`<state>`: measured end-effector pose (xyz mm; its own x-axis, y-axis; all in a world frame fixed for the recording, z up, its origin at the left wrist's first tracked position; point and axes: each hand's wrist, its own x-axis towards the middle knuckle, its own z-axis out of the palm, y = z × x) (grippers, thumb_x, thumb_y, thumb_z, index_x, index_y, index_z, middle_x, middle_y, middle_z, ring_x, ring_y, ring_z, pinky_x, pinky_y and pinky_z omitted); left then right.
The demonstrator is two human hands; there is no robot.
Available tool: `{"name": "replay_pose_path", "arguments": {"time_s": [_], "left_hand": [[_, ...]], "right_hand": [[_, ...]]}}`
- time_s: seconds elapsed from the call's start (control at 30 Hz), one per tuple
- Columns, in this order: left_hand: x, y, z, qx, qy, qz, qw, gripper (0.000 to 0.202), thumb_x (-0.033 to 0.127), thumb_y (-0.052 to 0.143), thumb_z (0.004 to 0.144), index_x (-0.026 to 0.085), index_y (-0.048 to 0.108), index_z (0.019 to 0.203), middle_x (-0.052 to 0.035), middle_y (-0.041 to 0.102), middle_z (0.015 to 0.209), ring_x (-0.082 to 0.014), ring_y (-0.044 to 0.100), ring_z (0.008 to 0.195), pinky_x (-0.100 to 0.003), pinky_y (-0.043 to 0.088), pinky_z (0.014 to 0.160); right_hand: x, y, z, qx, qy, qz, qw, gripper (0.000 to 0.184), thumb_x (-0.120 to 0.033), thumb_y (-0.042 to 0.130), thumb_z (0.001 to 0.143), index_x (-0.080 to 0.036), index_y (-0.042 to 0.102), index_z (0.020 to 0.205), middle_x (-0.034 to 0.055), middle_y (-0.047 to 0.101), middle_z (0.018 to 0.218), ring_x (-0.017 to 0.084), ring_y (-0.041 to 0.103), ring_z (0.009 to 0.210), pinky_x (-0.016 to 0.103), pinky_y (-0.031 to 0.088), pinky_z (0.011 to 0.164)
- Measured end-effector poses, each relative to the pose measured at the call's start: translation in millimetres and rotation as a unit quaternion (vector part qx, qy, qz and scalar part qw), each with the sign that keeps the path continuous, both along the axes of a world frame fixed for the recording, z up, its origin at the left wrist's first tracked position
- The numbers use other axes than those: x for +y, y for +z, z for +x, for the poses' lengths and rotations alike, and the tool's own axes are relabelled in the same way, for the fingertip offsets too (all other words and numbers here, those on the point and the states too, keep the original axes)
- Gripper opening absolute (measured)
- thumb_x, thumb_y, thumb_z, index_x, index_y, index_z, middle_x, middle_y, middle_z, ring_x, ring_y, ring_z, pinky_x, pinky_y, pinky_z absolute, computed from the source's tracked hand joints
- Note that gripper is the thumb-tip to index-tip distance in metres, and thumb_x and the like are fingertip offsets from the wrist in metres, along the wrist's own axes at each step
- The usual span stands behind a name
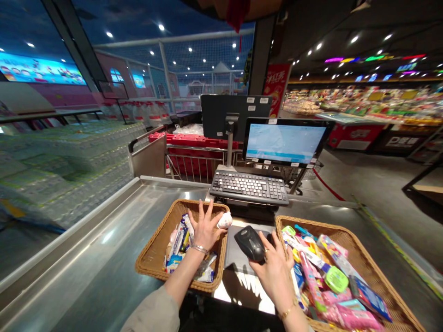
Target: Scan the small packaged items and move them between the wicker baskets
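Two woven wicker baskets (pixel 147 263) on a steel checkout counter (pixel 100 244), one below each hand. Left hand (pixel 206 230) open, fingers spread wide, palm down over the left basket, holding nothing, with a white rounded packet (pixel 224 220) just beside the thumb; contact between them impossible to tell. Small packaged goods (pixel 180 242) in that basket, beneath the palm. Right hand (pixel 275 272) curved over the back of a black handheld barcode scanner (pixel 251 244), fingers against its casing, firmness of grip impossible to tell. Scanner over a dark mat (pixel 238 258) between the baskets. Pink toothbrush packs (pixel 313 286) heaped in the right basket (pixel 367 258), just beside the right hand. Farther ahead, a keyboard (pixel 249 186) and a lit monitor (pixel 285 140).
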<state>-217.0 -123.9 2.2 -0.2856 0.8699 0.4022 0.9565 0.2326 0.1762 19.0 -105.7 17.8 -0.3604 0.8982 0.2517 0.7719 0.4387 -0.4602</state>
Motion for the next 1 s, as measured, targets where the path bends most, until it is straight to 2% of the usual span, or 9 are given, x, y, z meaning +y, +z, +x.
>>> {"name": "replay_pose_path", "arguments": {"time_s": [0.17,0.47,0.7,1.0], "left_hand": [[1,-1.2,3,-0.001,-0.003,0.001,1.0,0.054,0.047,0.08,0.073,0.039,0.067,0.125,-0.0039,0.026,0.164,-0.0442,0.004,0.152,-0.077,-0.008,0.112],[4,-3.8,2,0.003,-0.007,0.005,1.0,0.057,0.048,0.081,0.072,0.038,0.066,0.126,-0.0044,0.027,0.163,-0.0451,0.003,0.152,-0.078,-0.009,0.112],[6,-2.4,4,0.0,-0.007,0.008,1.0,0.057,0.046,0.082,0.071,0.038,0.066,0.126,-0.0045,0.029,0.163,-0.0448,0.004,0.152,-0.078,-0.009,0.112],[8,-4.2,4,-0.007,-0.009,-0.001,1.0,0.057,0.049,0.08,0.072,0.038,0.066,0.126,-0.004,0.026,0.163,-0.0444,0.003,0.152,-0.078,-0.01,0.112]], "right_hand": [[0,-0.2,-2,0.017,0.019,-0.003,1.0,0.025,-0.025,0.064,0.07,-0.027,0.075,0.092,0.0021,0.062,0.136,0.033,0.034,0.144,0.061,0.012,0.119],[-1,11.5,-7,0.03,0.025,-0.034,0.999,0.024,-0.022,0.063,0.069,-0.028,0.076,0.088,0.0001,0.062,0.136,0.033,0.032,0.146,0.062,0.013,0.118],[0,8.1,-6,0.023,0.035,-0.017,0.999,0.029,-0.021,0.062,0.07,-0.029,0.076,0.094,0.0,0.063,0.135,0.033,0.033,0.146,0.062,0.016,0.118],[1,4.4,-4,0.026,0.043,-0.024,0.998,0.021,-0.02,0.061,0.07,-0.026,0.075,0.086,0.0009,0.063,0.136,0.032,0.032,0.146,0.06,0.013,0.118]]}}
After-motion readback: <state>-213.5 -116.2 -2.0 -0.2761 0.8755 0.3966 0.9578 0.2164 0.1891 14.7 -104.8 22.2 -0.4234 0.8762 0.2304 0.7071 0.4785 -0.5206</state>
